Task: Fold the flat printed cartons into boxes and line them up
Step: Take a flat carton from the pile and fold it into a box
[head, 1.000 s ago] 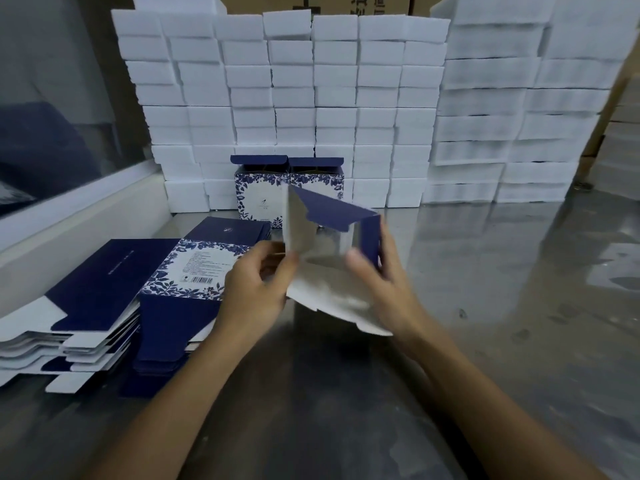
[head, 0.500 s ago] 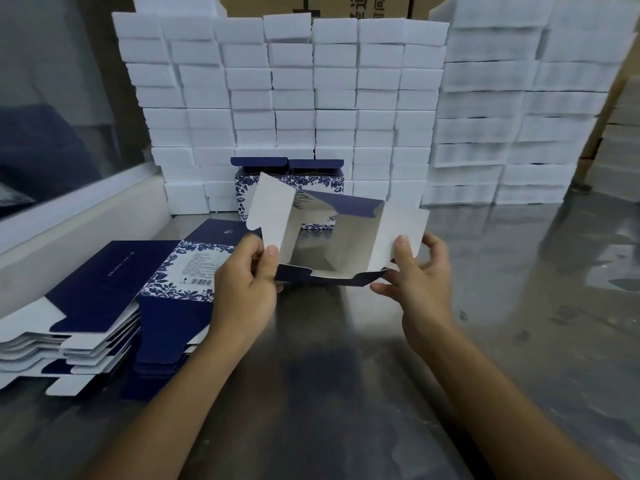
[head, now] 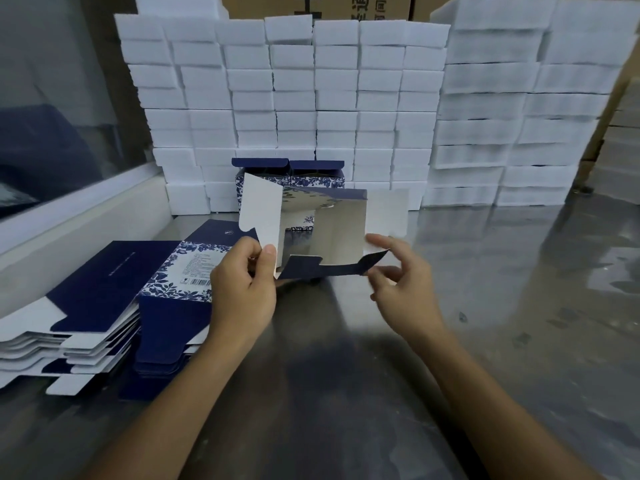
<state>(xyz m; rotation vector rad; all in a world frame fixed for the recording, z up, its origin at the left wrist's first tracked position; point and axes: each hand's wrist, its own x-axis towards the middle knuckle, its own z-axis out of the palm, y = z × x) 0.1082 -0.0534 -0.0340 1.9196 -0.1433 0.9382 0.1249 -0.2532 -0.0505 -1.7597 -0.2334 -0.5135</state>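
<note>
Head view: carton [head: 322,233] opened into a sleeve, held above table [head: 519,271], end flaps splayed for tucking. Pinched at near-left flap by left hand [head: 242,289]; right hand [head: 401,285] just right, fingers loosely spread, apparently gripping nothing. Behind carton: two finished boxes [head: 289,174]. Left of carton: flat stacks [head: 104,306].

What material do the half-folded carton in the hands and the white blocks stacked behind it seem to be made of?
Half-folded carton: seemingly thin paperboard, printed navy outside and plain pale inside; it holds sharp creases and die-cut flaps.

White blocks: probably foam or sponge; matte white, unprinted, with soft, slightly uneven edges. The picture cannot settle which.

Table: apparently bare metal, dull grey and faintly reflective.
</note>
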